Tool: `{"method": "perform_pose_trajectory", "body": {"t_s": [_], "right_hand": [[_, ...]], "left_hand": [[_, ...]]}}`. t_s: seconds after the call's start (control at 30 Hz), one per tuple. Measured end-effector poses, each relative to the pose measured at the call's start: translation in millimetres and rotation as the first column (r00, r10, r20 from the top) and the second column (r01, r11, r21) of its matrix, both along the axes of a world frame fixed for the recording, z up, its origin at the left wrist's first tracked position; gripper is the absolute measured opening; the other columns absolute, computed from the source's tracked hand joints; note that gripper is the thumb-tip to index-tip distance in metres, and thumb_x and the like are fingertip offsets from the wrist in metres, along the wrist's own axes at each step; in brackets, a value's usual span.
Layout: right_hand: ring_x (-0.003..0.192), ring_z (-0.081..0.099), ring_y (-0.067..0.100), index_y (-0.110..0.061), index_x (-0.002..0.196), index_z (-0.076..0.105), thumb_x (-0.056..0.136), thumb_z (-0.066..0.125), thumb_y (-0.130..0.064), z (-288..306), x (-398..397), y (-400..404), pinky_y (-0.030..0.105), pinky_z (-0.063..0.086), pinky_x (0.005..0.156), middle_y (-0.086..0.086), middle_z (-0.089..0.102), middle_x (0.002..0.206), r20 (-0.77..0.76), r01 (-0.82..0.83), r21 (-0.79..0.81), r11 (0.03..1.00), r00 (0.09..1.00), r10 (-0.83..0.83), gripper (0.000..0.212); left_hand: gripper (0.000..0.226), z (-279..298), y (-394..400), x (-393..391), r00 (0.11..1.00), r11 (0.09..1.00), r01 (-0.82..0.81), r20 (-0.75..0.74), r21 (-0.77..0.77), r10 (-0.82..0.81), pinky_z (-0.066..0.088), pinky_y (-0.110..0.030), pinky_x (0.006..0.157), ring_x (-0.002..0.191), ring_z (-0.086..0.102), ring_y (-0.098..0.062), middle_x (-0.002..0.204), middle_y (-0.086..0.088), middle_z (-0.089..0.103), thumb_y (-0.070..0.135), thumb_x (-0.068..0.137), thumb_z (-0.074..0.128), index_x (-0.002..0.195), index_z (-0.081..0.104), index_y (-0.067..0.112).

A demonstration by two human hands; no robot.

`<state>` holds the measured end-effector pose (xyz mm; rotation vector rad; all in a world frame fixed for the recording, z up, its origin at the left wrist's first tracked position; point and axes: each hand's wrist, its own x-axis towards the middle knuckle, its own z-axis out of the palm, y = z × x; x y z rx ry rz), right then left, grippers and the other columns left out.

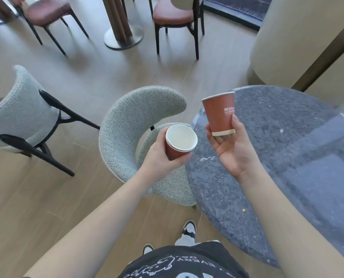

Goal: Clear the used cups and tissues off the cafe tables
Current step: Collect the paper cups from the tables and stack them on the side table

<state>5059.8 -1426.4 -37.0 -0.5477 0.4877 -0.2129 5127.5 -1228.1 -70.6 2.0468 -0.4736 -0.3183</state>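
Progress: you have lifted two cups off the table [287, 157]; its visible part shows no cup and no tissue. I judge this table is nearly done, but its right side is out of view, so I cannot tell about it.
Left hand [157, 157]: your fingers are wrapped around the cup on the left [180, 141], which is over the grey chair [139, 127].
Right hand [233, 149]: your thumb and fingers pinch the base of the cup on the right [219, 114], above the table edge.
Contents: the left cup looks empty and white inside. The inside of the right cup is hidden.
Left to do: probably stack the cups and carry them away; other tables are not visible enough to judge.
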Motion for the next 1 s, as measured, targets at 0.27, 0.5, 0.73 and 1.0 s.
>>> {"method": "perform_pose_trajectory", "body": {"t_s": [0.27, 0.5, 0.73, 1.0], "right_hand": [[0.108, 0.065, 0.014, -0.021, 0.119, 0.062, 0.053, 0.094, -0.052, 11, -14, 25, 0.035, 0.046, 0.101, -0.001, 0.071, 0.114, 0.161, -0.172, -0.103, 0.980, 0.969, 0.187, 0.080], [0.110, 0.066, 0.015, -0.016, 0.130, 0.056, 0.073, 0.083, -0.017, 9, -10, 44, 0.029, 0.053, 0.093, 0.001, 0.072, 0.117, 0.031, -0.224, -0.672, 0.706, 0.944, 0.328, 0.063], [0.124, 0.056, -0.001, -0.032, 0.130, 0.056, 0.066, 0.086, -0.037, 9, -4, 79, 0.032, 0.043, 0.108, -0.016, 0.065, 0.129, -0.179, -0.308, -0.897, 0.318, 0.910, 0.375, 0.071], [0.137, 0.045, 0.001, -0.041, 0.140, 0.046, 0.064, 0.088, -0.045, 14, 6, 100, 0.037, 0.035, 0.117, -0.020, 0.055, 0.141, -0.160, -0.298, -0.918, 0.264, 0.883, 0.441, 0.087]], "left_hand": [[0.079, -2, 11, -14, 0.999, 0.999, 0.033, 0.011, 0.003, -0.033, 0.043, -0.007, 0.090, 0.108, 0.058, 0.009, 0.119, 0.024, 0.062, 0.047, 0.070, 0.085, 0.134, 0.040, 0.041], [0.079, 4, 28, -20, 1.000, 1.000, 0.019, 0.024, -0.010, -0.019, 0.041, -0.002, 0.086, 0.108, 0.057, 0.019, 0.117, 0.031, 0.063, 0.049, 0.068, 0.085, 0.135, 0.044, 0.043], [0.075, 13, 52, -18, 0.999, 1.000, -0.026, -0.026, -0.013, 0.025, 0.042, -0.003, 0.075, 0.094, 0.060, 0.019, 0.106, 0.026, 0.066, 0.052, 0.060, 0.079, 0.126, 0.046, 0.038], [0.076, 18, 79, -18, 0.993, 0.993, -0.112, -0.022, -0.019, 0.112, 0.039, -0.001, 0.082, 0.101, 0.059, 0.002, 0.118, 0.012, 0.063, 0.049, 0.061, 0.080, 0.126, 0.041, 0.044]]}}
